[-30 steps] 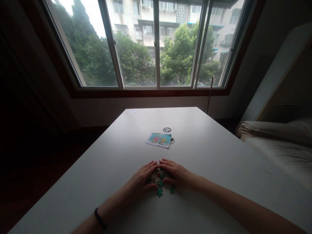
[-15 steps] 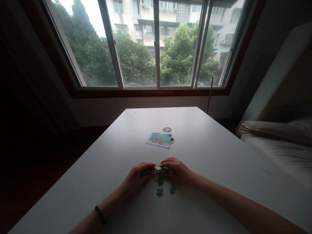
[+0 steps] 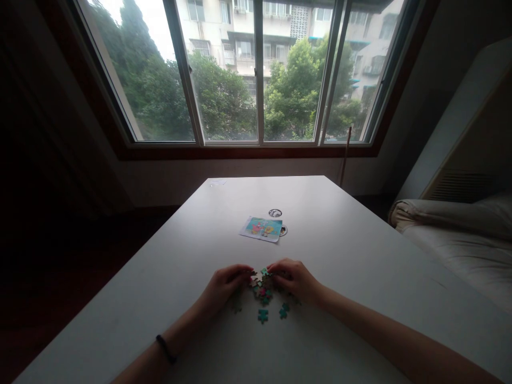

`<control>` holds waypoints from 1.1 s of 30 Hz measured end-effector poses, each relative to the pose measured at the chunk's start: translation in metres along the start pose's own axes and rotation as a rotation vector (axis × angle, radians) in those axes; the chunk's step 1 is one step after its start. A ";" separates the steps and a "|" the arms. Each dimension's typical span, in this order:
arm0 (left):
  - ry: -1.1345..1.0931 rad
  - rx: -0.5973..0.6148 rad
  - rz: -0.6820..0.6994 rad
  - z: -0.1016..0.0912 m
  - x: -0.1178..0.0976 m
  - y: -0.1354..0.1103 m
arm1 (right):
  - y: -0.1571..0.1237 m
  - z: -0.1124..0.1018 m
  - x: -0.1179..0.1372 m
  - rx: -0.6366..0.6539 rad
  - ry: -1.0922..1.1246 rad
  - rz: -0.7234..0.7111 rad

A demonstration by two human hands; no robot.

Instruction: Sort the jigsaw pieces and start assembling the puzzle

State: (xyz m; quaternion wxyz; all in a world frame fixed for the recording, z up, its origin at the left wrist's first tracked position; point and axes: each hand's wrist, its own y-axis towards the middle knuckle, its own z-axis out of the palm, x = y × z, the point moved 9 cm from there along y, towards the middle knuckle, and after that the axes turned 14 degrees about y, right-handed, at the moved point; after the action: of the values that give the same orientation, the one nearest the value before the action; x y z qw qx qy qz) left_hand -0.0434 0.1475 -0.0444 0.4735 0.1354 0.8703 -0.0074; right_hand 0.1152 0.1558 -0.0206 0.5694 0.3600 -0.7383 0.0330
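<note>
A small pile of jigsaw puzzle pieces (image 3: 262, 292), green, pale and pinkish, lies on the white table between my two hands. My left hand (image 3: 227, 284) is at the pile's left side, thumb and fingers closed on a puzzle piece at its upper edge. From the right, my right hand (image 3: 296, 280) pinches a greenish piece (image 3: 264, 272) at the top of the pile; its curled fingers hide some pieces. Two loose teal pieces, one in front of the pile (image 3: 263, 316) and one to its right (image 3: 284, 310), lie flat. A darker piece (image 3: 237, 305) sits under my left hand.
Beyond the pile, a colourful cartoon picture sheet (image 3: 262, 228) lies on the white table (image 3: 180, 256), partly over a round sticker-like disc (image 3: 284, 230). Another disc (image 3: 275, 213) is behind it. A pale padded seat (image 3: 452, 240) stands at the right, a window behind.
My fingertips have drawn slightly apart, uncovering more of the pile. A greenish piece now shows at my right fingertips, and the darker piece under my left hand shows more.
</note>
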 end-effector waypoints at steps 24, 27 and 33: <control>-0.020 0.069 -0.083 -0.021 0.015 0.006 | 0.013 -0.049 -0.026 0.019 0.030 0.274; 0.078 0.149 -0.121 -0.022 0.024 0.006 | 0.008 -0.060 -0.036 0.118 -0.043 0.419; 0.250 0.284 -0.057 -0.028 0.019 0.004 | -0.003 -0.056 -0.035 0.404 -0.101 0.418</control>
State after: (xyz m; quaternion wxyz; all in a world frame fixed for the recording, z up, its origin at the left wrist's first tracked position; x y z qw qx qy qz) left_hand -0.0750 0.1598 -0.0445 0.3375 0.1759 0.9160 -0.1268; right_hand 0.1662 0.1964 -0.0319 0.4295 0.3073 -0.8024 0.2781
